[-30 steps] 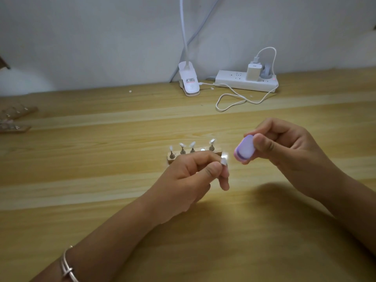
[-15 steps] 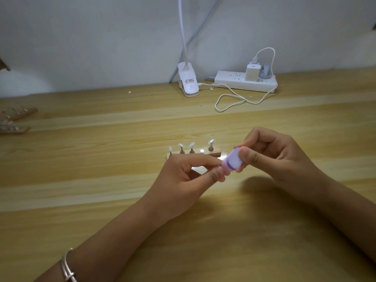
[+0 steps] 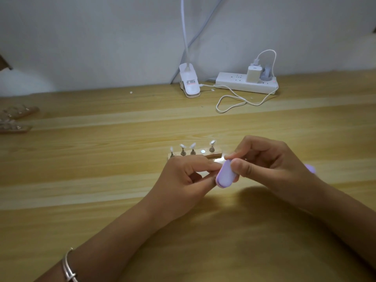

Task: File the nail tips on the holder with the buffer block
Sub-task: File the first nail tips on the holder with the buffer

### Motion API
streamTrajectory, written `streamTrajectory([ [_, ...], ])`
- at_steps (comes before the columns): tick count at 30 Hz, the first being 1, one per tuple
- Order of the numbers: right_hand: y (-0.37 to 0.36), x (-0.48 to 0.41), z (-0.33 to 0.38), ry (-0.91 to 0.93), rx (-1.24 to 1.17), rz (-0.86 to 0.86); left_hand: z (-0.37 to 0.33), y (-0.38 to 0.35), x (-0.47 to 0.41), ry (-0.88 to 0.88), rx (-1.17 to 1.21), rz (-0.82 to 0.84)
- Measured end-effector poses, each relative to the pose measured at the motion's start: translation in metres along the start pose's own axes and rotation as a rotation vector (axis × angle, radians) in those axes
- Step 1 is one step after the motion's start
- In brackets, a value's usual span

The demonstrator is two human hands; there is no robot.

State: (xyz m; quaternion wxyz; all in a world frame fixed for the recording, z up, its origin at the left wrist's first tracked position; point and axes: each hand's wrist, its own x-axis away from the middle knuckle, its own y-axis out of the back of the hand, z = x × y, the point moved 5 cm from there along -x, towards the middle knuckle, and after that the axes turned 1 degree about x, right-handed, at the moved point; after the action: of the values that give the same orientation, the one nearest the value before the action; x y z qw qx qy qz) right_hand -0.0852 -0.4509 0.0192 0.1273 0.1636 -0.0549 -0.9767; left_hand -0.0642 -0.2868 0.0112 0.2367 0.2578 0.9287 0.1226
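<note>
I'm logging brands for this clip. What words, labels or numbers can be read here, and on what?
Sticker on the lamp clip: red and dark print, too blurred to read.
Power strip, charger, buffer block: no legible text.

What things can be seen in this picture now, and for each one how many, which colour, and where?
table: one, light wood, under everything
holder: one, wooden strip, mid table behind the hands
nail tips: four, pale, upright on stands on the holder; one spot bare
buffer block: one, lilac, between the hands
clip lamp: one, white, back edge by the wall
power strip: one, white, right of the lamp
charger: one, white, plugged into the strip
cable: one, white, looped before the strip
other holders: two, blurred, far left
lilac object: one, mostly hidden behind the right hand
bracelet: one, silver, left wrist
left hand: pinches a small item hidden by the block
right hand: grips the buffer block
</note>
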Motion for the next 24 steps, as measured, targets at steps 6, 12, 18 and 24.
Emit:
streamTrajectory([
  [6, 0.012, -0.001, -0.004, -0.031, 0.015, -0.022, 0.008, -0.003, -0.001, 0.076, -0.007, 0.003],
  [12, 0.011, -0.001, -0.006, -0.027, 0.031, -0.002, 0.007, -0.002, -0.001, 0.06, 0.007, -0.007],
  [18, 0.006, 0.001, -0.011, -0.021, 0.048, -0.002, 0.007, -0.001, -0.001, 0.068, 0.055, -0.011],
  [24, 0.023, 0.001, -0.006, -0.027, 0.063, -0.068, 0.01, -0.002, -0.002, 0.1, 0.166, 0.021],
])
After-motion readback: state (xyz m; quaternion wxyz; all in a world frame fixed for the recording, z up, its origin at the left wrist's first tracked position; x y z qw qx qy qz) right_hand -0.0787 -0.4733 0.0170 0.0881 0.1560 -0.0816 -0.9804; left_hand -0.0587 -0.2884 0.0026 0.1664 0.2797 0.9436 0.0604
